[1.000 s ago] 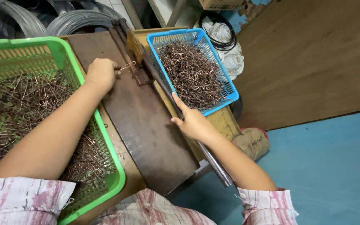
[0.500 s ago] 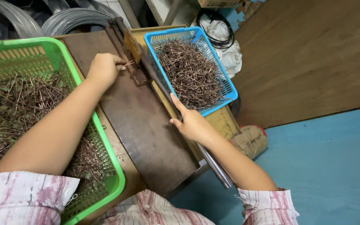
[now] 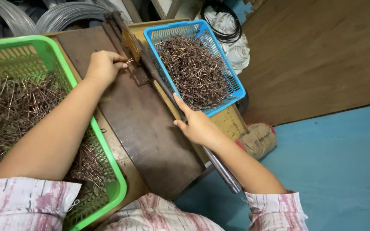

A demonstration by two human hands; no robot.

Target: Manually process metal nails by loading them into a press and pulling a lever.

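**Feeding a Wire Piece Into the Bending Tool**

The left hand (image 3: 103,66) is at the far end of the dark metal plate (image 3: 146,132) on the table (image 3: 225,122). Its fingers are pressed together, pinching a small wire piece (image 3: 129,61). The piece sits right at the metal jig (image 3: 131,45), the little block with a slot.

The right hand (image 3: 198,126) rests on the long lever handle (image 3: 221,169). This handle runs from the jig toward the near side. The fingers are mostly straight and lie along the handle, with the thumb out to the side. It looks like a loose hold, not a tight grab.

On the left is a green basket (image 3: 108,167) full of wire pieces. On the far right is a blue basket (image 3: 236,85) heaped with bent wire hooks (image 3: 193,70). Coils of grey wire (image 3: 61,15) lie at the far edge.

The step in hand looks like setting the piece in the jig. The next move likely calls for holding the piece steady and keeping fingertips away from the slot while the handle swings.
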